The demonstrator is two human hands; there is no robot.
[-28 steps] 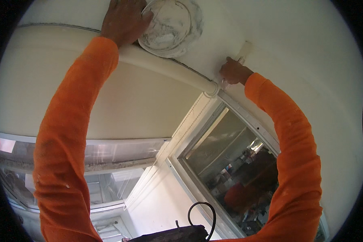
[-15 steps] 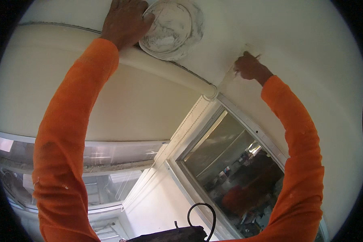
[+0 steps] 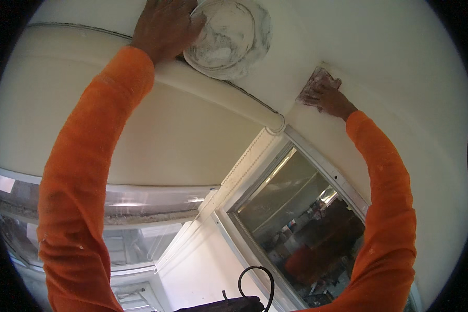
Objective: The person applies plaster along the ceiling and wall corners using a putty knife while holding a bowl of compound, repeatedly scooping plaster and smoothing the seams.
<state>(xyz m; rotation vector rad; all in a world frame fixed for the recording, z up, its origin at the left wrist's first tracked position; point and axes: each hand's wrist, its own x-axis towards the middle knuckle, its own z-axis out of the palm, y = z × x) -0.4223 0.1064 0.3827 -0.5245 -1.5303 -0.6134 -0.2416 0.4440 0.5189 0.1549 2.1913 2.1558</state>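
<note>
At the upper left, my left hand grips the edge of a round shallow dish, its thumb lying over the rim. Streaks of white paste and grey marks cover the dish. Out to the right, my right hand is closed on a thin flat reddish-brown sheet smeared with white. That sheet lies against the pale wall near the ceiling corner, above the window frame. White residue coats the right fingers too. Both arms are raised in orange sleeves.
Below the dish runs a cream roller blind with a beaded chain. A framed glass window reflects cluttered shapes at right. Another window is at lower left. A black object with a looped cable stands at the bottom edge.
My right hand has turned and shifted slightly down, so the sheet's broad face now shows instead of its thin edge. The left hand and dish have barely shifted.
</note>
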